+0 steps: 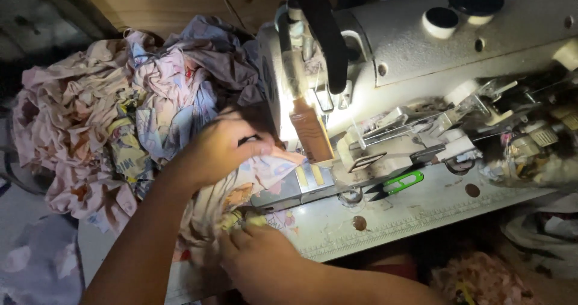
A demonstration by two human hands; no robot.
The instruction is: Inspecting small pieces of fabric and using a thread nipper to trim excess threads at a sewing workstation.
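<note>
while a small lamp on the grey-white industrial sewing machine lights the needle area, both hands work on a piece of thin pink printed cotton fabric that lies on the pale worn machine table, just left of the presser foot. there is one label-like thing here: a narrow brown rectangular tag that sits on the front of the machine head, right under the lamp, tilted a little (its surface is too bright to see any detail).

the left hand lies on top of the fabric with the fingers bent and pressing down, and the fingertips pinch a fold of it close to the machine head. the right hand is at the near edge of the table, half closed, and its fingers hold the near edge of the same fabric where a yellow-green printed part shows.

behind the left hand, a big heap of crumpled pink and bluish printed cloth pieces fills the left side of the table. a small thread snipper with green handles lies on the table to the right of the needle plate, well apart from both hands.
</note>
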